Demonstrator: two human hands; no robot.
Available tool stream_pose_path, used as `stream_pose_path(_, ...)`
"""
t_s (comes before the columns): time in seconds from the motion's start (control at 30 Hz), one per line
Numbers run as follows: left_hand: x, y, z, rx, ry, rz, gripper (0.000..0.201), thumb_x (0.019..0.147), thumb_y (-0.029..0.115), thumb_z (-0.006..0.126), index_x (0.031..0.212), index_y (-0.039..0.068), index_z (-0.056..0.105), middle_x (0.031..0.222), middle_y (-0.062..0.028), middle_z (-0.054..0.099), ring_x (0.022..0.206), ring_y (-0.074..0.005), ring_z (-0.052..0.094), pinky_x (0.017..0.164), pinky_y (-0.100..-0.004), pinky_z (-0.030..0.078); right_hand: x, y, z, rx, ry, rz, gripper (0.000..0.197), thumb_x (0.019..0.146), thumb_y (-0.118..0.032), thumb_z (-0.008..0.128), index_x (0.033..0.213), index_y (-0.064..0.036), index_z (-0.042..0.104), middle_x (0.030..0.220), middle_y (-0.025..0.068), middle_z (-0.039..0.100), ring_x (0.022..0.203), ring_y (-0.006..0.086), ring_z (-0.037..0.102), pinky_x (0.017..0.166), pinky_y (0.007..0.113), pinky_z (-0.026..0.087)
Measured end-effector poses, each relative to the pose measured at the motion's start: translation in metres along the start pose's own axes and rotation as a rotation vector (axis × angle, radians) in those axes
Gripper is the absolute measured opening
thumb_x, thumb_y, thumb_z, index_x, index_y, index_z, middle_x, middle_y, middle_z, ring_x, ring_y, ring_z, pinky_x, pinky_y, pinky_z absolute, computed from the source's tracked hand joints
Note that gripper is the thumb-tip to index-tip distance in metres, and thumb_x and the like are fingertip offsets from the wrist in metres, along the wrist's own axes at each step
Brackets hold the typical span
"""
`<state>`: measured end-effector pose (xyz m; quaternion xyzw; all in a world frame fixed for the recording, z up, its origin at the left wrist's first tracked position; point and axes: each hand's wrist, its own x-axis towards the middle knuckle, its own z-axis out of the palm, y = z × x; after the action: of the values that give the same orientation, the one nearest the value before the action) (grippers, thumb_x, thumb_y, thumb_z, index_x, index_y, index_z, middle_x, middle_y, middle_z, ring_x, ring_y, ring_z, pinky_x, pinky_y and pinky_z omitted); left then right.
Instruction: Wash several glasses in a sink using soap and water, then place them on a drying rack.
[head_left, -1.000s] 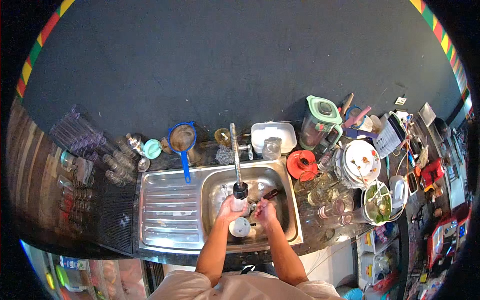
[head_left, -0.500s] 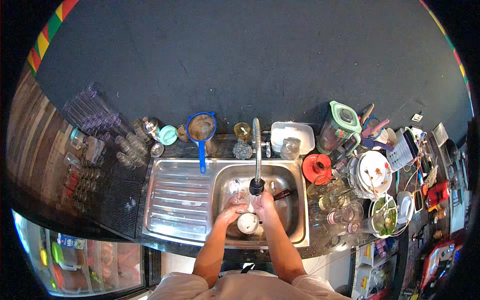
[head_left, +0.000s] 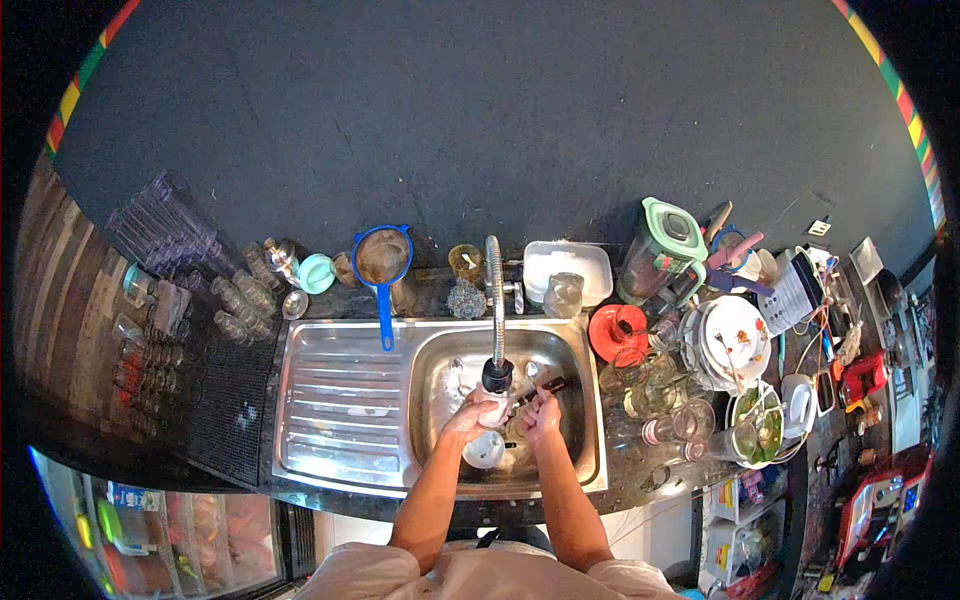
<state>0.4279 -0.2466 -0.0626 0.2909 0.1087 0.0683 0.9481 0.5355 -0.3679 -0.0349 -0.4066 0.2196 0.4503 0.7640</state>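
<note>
Over the steel sink (head_left: 597, 440), my left hand (head_left: 464, 416) is closed round a pale, cup-like thing (head_left: 493, 410) right beneath the black spray head of the tap (head_left: 497, 376). My right hand (head_left: 541, 417) is beside it, its fingers curled in; what they hold, if anything, is hidden. Just beyond those fingers, a dark handle (head_left: 554, 384) lies in the basin. A small white bowl (head_left: 484, 451) sits on the basin floor below my left hand.
Left of the basin is a ribbed drainboard (head_left: 345, 400); a blue-handled strainer (head_left: 385, 300) overhangs its back edge. Stacked dirty plates (head_left: 735, 335), several glasses (head_left: 665, 390) and a green-lidded blender jug (head_left: 665, 245) crowd the right counter. A white tub (head_left: 567, 265) stands behind the tap.
My right hand has moved away from the tap to the right, its fingers now curled. My left hand has come under the spray head with the pale thing. The whole view has shifted slightly.
</note>
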Motion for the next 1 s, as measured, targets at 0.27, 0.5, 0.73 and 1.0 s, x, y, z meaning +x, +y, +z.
stream_pose_path(0.27,-0.004,-0.001,0.008,-0.067,0.124,-0.076,0.039,0.076,0.011,0.055,0.113,0.002,0.047,0.103,-0.0126,0.057,0.088,-0.0246,0.058,0.071,-0.0388,0.051,0.007,0.007,-0.004,-0.009,-0.01,0.015,0.038,0.08,-0.031,0.049,0.051,-0.0157,0.029,0.042,-0.0025,0.024,0.035,0.0122,0.022,0.035,0.027,0.018)
stream_pose_path(0.5,-0.002,-0.004,0.012,0.078,0.288,-0.056,0.045,0.075,0.014,0.055,0.117,0.0,0.045,0.099,-0.0136,0.058,0.08,-0.0237,0.06,0.07,-0.0351,0.051,0.005,0.013,0.002,-0.001,0.008,-0.03,0.032,0.079,-0.029,0.048,0.055,-0.015,0.033,0.046,-0.0009,0.028,0.038,0.0147,0.029,0.039,0.029,0.027)
stream_pose_path(0.73,-0.002,0.0,0.017,0.04,0.188,-0.114,0.04,0.077,0.012,0.053,0.116,0.002,0.046,0.097,-0.0122,0.059,0.078,-0.0253,0.06,0.069,-0.0354,0.051,0.01,0.019,0.002,-0.018,-0.044,0.039,0.025,0.079,-0.028,0.047,0.058,-0.0159,0.038,0.049,-0.0011,0.037,0.041,0.0148,0.037,0.041,0.029,0.031)
stream_pose_path(1.0,-0.004,-0.002,-0.005,0.155,0.283,-0.157,0.033,0.082,0.026,0.05,0.109,0.006,0.051,0.092,-0.0089,0.06,0.082,-0.0205,0.059,0.07,-0.0362,0.05,0.003,0.025,0.007,-0.023,-0.104,0.068,0.019,0.079,-0.027,0.047,0.065,-0.0142,0.047,0.051,-0.002,0.044,0.044,0.0144,0.042,0.043,0.028,0.036)
